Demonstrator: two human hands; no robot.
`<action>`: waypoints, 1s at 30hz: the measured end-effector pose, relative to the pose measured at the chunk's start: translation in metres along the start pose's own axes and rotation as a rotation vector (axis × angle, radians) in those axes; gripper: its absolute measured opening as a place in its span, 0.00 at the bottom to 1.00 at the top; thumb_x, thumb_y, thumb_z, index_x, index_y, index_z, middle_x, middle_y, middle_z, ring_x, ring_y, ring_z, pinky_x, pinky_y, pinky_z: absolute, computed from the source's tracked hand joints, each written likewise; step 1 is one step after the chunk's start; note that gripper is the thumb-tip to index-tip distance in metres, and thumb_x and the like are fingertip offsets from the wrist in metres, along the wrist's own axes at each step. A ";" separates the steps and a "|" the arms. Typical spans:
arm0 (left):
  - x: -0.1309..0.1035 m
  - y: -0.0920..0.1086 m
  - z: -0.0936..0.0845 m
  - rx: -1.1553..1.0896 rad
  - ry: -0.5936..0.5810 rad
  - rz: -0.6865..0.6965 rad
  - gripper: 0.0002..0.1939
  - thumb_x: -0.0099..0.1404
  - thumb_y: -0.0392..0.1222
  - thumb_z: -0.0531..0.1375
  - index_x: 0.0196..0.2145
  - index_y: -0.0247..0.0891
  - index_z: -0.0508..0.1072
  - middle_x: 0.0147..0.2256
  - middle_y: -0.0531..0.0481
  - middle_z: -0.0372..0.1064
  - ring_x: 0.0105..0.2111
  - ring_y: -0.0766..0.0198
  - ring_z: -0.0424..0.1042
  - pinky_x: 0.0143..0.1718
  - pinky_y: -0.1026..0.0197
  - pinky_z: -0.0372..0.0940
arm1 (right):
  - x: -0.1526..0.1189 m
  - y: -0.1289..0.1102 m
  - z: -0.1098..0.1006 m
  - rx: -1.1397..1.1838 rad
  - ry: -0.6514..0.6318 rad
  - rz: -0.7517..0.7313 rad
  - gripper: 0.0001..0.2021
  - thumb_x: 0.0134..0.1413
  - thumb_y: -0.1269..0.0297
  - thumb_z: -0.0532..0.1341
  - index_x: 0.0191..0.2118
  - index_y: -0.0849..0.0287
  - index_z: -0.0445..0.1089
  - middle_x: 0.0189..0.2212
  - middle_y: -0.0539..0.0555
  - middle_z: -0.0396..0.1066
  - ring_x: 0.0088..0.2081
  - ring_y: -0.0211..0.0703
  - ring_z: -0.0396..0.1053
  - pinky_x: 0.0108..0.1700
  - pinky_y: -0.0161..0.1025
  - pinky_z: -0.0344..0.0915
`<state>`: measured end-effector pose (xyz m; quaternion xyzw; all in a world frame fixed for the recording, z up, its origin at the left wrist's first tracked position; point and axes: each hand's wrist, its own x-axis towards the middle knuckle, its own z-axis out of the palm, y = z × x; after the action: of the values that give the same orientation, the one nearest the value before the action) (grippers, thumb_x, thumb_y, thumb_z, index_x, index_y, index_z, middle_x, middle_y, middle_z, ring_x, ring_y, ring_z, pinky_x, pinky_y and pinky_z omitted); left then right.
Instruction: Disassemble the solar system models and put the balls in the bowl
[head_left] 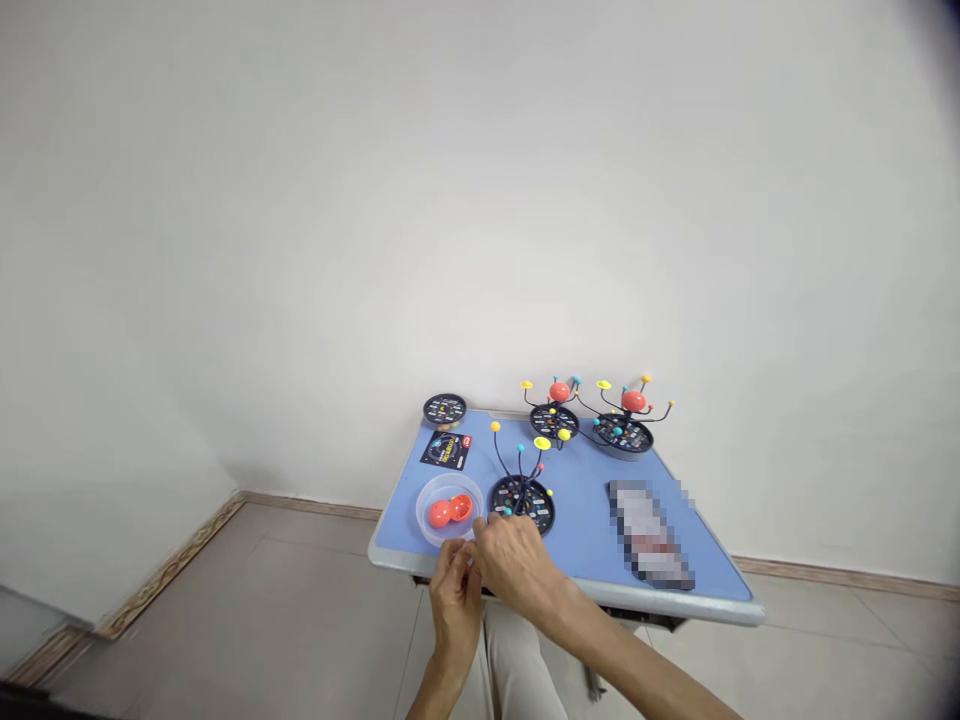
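My left hand (456,592) and my right hand (516,560) meet at the table's front edge, fingers pinched close together. Whatever lies between their fingertips is too small and hidden to name. Just beyond them, a clear round bowl (424,523) holds two red half-shells (440,514). Right of the bowl, beside my right hand, stands a model with a round black base (544,512), dark curved arms and small coloured balls. A yellow ringed piece (542,443) tops one of its arms.
Two similar models with red centre balls (559,392) (634,401) stand at the back right. A round black base (445,409) and a dark printed card (447,450) lie at the back left. A blurred dark-edged object (649,535) rests on the right of the blue table (577,540).
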<state>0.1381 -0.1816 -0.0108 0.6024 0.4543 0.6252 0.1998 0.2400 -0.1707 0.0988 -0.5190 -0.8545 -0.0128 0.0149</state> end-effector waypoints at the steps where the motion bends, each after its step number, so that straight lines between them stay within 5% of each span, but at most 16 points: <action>1: 0.001 0.000 0.000 -0.015 -0.008 0.004 0.15 0.68 0.47 0.56 0.29 0.38 0.75 0.28 0.50 0.67 0.24 0.66 0.66 0.26 0.67 0.63 | 0.000 0.000 -0.001 -0.002 -0.001 0.002 0.12 0.62 0.72 0.51 0.37 0.63 0.72 0.31 0.64 0.76 0.33 0.50 0.75 0.28 0.38 0.58; 11: 0.003 -0.005 0.004 -0.060 -0.006 -0.009 0.17 0.65 0.47 0.57 0.21 0.37 0.69 0.20 0.55 0.62 0.21 0.68 0.61 0.24 0.68 0.61 | -0.001 0.000 0.005 0.021 -0.014 -0.019 0.10 0.57 0.76 0.53 0.34 0.62 0.71 0.31 0.61 0.76 0.33 0.51 0.76 0.28 0.39 0.58; 20: 0.004 -0.011 0.002 -0.112 -0.051 -0.078 0.19 0.64 0.52 0.59 0.22 0.36 0.73 0.21 0.52 0.67 0.21 0.67 0.64 0.23 0.67 0.62 | -0.003 0.004 0.004 0.060 -0.032 -0.009 0.11 0.55 0.77 0.53 0.43 0.65 0.68 0.34 0.62 0.76 0.35 0.51 0.75 0.30 0.40 0.58; 30: 0.005 -0.009 0.001 -0.102 -0.067 -0.062 0.20 0.66 0.50 0.57 0.20 0.37 0.70 0.20 0.54 0.64 0.20 0.68 0.62 0.23 0.67 0.61 | -0.004 0.007 0.000 0.015 -0.027 -0.059 0.09 0.57 0.71 0.56 0.43 0.64 0.68 0.34 0.61 0.75 0.36 0.51 0.74 0.30 0.39 0.59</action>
<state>0.1357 -0.1725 -0.0155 0.5976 0.4336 0.6204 0.2646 0.2484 -0.1707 0.0991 -0.4936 -0.8697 0.0001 0.0068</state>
